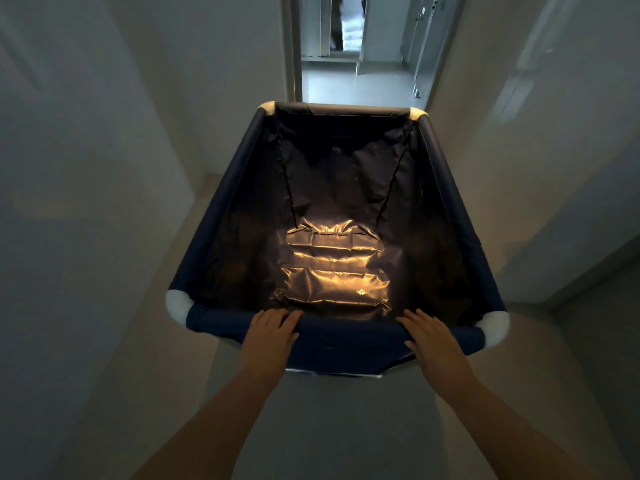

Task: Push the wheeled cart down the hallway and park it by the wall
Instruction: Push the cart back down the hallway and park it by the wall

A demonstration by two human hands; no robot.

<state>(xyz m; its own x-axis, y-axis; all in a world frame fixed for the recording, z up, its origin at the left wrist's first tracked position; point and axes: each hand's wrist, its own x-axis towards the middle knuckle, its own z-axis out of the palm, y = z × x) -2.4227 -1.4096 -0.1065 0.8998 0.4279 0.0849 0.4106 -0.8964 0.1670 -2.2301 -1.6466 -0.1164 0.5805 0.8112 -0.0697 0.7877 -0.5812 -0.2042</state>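
Observation:
A deep cart [446, 188] with dark blue fabric walls and white corner pieces fills the middle of the head view. Its inside holds only a shiny dark liner, lit yellow at the bottom. My left hand [272, 332] lies over the near top rail, fingers curled onto it. My right hand [431, 336] grips the same rail further right. The wheels are hidden under the fabric. The cart stands in the middle of a narrow hallway, pointing away from me.
Plain pale walls [86, 168] close in on both sides, with little room beside the cart. Straight ahead an open doorway [360, 81] leads into a brighter room with tall locker-like doors. A door panel [568, 188] stands along the right wall.

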